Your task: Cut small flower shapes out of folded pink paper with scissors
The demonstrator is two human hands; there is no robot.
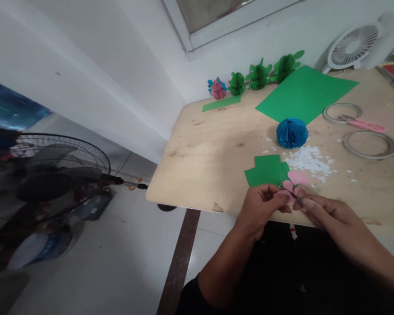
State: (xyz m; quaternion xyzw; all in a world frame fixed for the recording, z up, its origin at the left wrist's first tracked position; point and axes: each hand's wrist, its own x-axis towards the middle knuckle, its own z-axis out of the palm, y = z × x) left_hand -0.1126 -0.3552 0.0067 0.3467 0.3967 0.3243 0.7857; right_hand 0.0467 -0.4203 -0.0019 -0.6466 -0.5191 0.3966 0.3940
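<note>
Near the table's front edge, my left hand [261,208] pinches a pink paper cutout [284,195] between thumb and fingers. My right hand [325,212] is closed on slim dark tweezers [293,195], whose tips reach over the pink paper towards my left fingers. Another rounded pink paper piece [298,177] lies just beyond. Green paper pieces [267,169] overlap on the table in front of my left hand. A blue pleated paper ball [292,133] sits farther back, beside a scatter of small white paper bits [310,161]. My fingers partly cover the pink paper and the tweezers.
Finished-looking paper figures [258,76] line the wall behind a green strip [221,103] and a large green sheet [307,94]. Tape rolls [369,155], pink-handled cutters [367,125] and a small white fan [353,46] stand right. A black floor fan [62,153] is left of the table.
</note>
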